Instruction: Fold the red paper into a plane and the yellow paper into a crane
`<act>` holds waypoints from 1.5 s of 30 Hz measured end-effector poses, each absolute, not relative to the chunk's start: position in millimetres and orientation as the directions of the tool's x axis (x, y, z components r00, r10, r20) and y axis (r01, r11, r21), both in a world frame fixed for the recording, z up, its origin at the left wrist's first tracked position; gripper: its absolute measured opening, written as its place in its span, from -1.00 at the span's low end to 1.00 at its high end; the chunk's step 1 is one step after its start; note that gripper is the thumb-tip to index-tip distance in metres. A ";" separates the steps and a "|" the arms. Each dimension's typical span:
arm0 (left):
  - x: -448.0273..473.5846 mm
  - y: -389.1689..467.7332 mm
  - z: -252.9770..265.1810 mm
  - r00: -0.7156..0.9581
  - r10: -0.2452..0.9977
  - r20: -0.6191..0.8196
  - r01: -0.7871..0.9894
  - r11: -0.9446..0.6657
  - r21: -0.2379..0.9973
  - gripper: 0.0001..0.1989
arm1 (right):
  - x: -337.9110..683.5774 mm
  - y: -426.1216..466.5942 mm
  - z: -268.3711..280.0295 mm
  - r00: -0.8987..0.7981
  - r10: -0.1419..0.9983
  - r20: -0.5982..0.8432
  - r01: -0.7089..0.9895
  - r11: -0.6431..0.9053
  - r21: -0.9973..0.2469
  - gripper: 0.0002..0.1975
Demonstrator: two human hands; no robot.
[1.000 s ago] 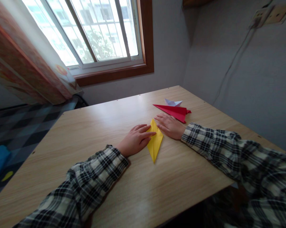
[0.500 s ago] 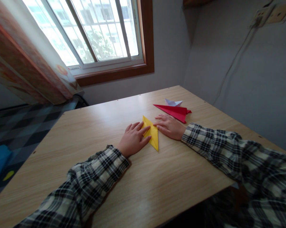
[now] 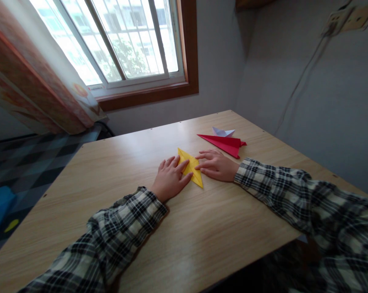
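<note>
A folded sheet of yellow paper (image 3: 196,176), pointed at its far and near ends, lies flat on the wooden table (image 3: 233,228). My left hand (image 3: 171,178) rests over its left side with the fingers spread, the fingertips on the paper. From the right, my right hand (image 3: 217,165) touches the paper's right edge with its fingertips. Its fingers are stretched out and slightly apart. Neither hand is closed around the paper. Part of the paper's left edge is hidden under my left fingers.
Behind my right hand lie a red paper plane (image 3: 225,143) and a small white paper boat (image 3: 223,132). A window (image 3: 132,44) and a curtain (image 3: 40,77) are beyond the table. A blue object (image 3: 1,207) sits at the far left, on a checked surface.
The yellow paper has shifted a little to the left and turned slightly. My right hand's fingers have moved slightly left with its edge; my left hand has barely moved.
</note>
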State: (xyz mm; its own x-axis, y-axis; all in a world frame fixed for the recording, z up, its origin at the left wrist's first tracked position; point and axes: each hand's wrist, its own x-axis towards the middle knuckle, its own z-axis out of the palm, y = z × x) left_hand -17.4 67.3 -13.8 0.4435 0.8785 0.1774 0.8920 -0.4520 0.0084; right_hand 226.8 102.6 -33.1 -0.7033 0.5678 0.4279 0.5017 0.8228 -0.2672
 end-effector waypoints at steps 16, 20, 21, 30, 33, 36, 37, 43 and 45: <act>-17.3 67.7 -11.8 0.450 0.880 0.153 0.889 -0.458 0.019 -0.35 | 224.4 100.2 -28.0 -0.761 0.294 0.578 0.174 0.951 -0.255 -0.74; -17.4 67.6 -12.2 0.445 0.884 0.143 0.890 -0.454 0.033 -0.31 | 222.1 96.8 -24.1 -0.751 0.270 0.602 0.132 0.956 -0.264 -0.75; -17.3 67.5 -12.1 0.445 0.884 0.139 0.891 -0.454 0.032 -0.30 | 221.8 95.9 -23.3 -0.752 0.264 0.603 0.124 0.956 -0.264 -0.75; -16.7 66.9 -10.7 0.444 0.888 0.119 0.892 -0.451 0.037 -0.29 | 220.4 89.5 -18.3 -0.761 0.239 0.603 0.008 0.933 -0.360 -0.71; -17.1 67.3 -11.8 0.443 0.888 0.123 0.892 -0.450 0.041 -0.29 | 219.7 87.9 -18.0 -0.774 0.257 0.578 -0.029 0.898 -0.438 -0.70; -17.5 67.3 -12.2 0.443 0.888 0.121 0.893 -0.450 0.035 -0.28 | 218.8 87.1 -19.0 -0.751 0.305 0.586 -0.034 0.868 -0.495 -0.69; -17.5 67.3 -12.1 0.443 0.888 0.119 0.893 -0.449 0.030 -0.29 | 218.5 87.2 -19.6 -0.731 0.323 0.601 -0.017 0.872 -0.490 -0.68; -17.1 67.1 -11.3 0.447 0.886 0.121 0.891 -0.453 0.027 -0.30 | 217.5 89.6 -22.8 -0.736 0.285 0.614 0.075 0.936 -0.344 -0.74; -17.5 67.4 -11.9 0.450 0.884 0.129 0.889 -0.457 0.035 -0.31 | 217.7 89.6 -22.5 -0.758 0.266 0.596 0.072 0.941 -0.329 -0.74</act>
